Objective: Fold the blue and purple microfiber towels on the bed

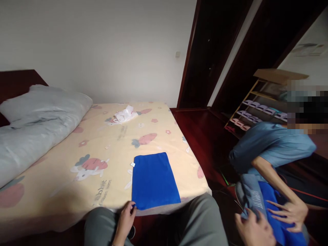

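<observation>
A folded blue towel (153, 181) lies flat at the near edge of the bed (64, 184), which has a cream sheet printed with carrots and rabbits. My left hand (126, 215) pinches the towel's near left corner. My right hand (252, 229) is low at the right and grips a grey cloth with white lettering (252, 196). That cloth lies over a pile of blue cloth (271, 205). A co-worker in a blue shirt (271, 145) crouches at the right, with one spread hand (292, 212) on the same pile.
A grey pillow and duvet (38, 119) cover the bed's left side. A crumpled white cloth (125, 114) lies at the far end. A shoe rack with slippers (258, 111) stands at the right, beside a dark wooden door frame (189, 58). The floor is dark red.
</observation>
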Demonstrator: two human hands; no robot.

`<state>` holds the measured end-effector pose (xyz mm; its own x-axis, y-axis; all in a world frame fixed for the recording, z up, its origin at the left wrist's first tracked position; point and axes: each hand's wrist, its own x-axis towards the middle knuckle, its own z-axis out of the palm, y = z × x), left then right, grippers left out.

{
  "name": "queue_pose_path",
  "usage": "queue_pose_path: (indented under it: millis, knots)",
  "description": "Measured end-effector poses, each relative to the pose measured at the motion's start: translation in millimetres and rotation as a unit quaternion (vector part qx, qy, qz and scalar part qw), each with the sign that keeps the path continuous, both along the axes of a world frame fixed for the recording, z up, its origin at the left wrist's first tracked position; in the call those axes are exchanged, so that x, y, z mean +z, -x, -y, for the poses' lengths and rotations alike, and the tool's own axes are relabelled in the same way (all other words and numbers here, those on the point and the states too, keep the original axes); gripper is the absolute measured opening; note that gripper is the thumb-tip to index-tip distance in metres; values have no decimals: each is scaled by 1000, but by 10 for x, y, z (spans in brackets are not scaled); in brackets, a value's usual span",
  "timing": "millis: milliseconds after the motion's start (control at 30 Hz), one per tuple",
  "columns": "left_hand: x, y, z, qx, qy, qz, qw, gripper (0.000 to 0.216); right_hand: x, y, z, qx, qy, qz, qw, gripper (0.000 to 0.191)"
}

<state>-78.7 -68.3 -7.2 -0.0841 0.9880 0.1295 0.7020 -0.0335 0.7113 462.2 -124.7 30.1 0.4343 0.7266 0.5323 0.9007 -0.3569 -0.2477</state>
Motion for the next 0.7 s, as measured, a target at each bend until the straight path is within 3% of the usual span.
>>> queue_pose_path:
  millis: [67, 133, 200, 267, 367, 500, 700]
  knots:
    - [3, -13, -5, 1, -7, 5, 1000, 24, 34, 383, -210, 118, 15, -23, 993, 39]
    - [20, -33, -14, 10, -15, 15, 1000, 27, 42, 837, -403, 296, 71, -53, 951, 35]
    - [56, -54, -22, 26, -18, 30, 999, 32, 16, 1284, -548, 422, 144, -55, 893, 44]
    - [107, -68, -22, 43, -14, 49, 998, 37, -56, 1630, -644, 486, 183, -29, 854, 64]
    - [182, -64, -8, 66, 0, 79, 995, 40, -229, 1849, -730, 486, 174, 18, 856, 71]
    - [222, -45, 2, 91, 10, 116, 989, 43, -405, 1740, -784, 482, 131, 11, 866, 55]
    - [211, -55, -3, 97, 9, 124, 988, 42, -349, 1644, -804, 483, 141, -52, 863, 49]
